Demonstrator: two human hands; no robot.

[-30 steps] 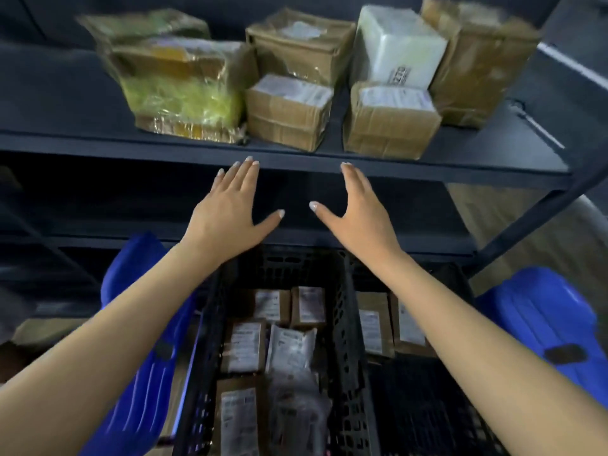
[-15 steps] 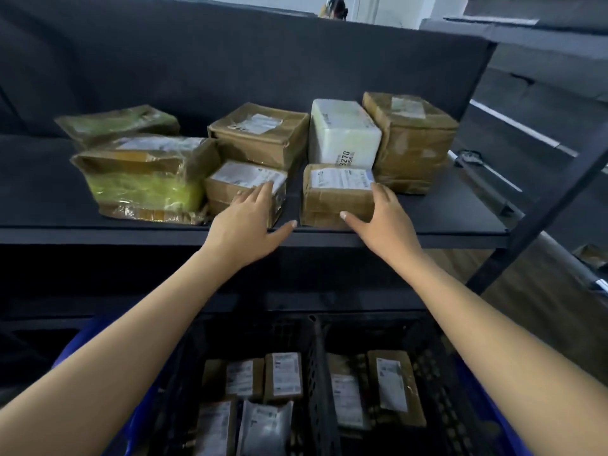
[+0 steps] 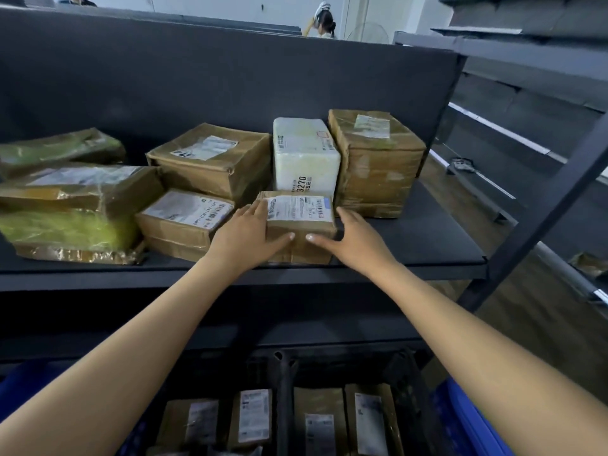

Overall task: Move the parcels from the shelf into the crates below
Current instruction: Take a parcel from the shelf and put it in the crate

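- Step in hand: the pickup of one parcel from the shelf (image 3: 411, 232). Several others are on the shelf too, so I judge the task well short of done.
- The small brown parcel (image 3: 299, 222) lies flat at the shelf's front edge, just in front of the white parcel (image 3: 306, 156), label upward. It looks to rest on the shelf, not yet lifted.
- The left grip (image 3: 243, 238) is in front of the white parcel and to its left. Its fingers lie straight along the small brown parcel's left side and its thumb crosses the near face.
- The right grip (image 3: 355, 241) is in front of the white parcel and to its right. It mirrors the other: fingers flat against the right side, thumb tip on the near face.
- Neither grip is curled round the box; the two press it between them, thumb tips close but apart.
- The black crate (image 3: 286, 373) stands well below and in front of the white parcel, with labelled packets (image 3: 250, 413) already inside.
- Next move, as I judge it: firm inward pressure, a lift clear of the shelf edge, then a lowering into a free spot in the crate.
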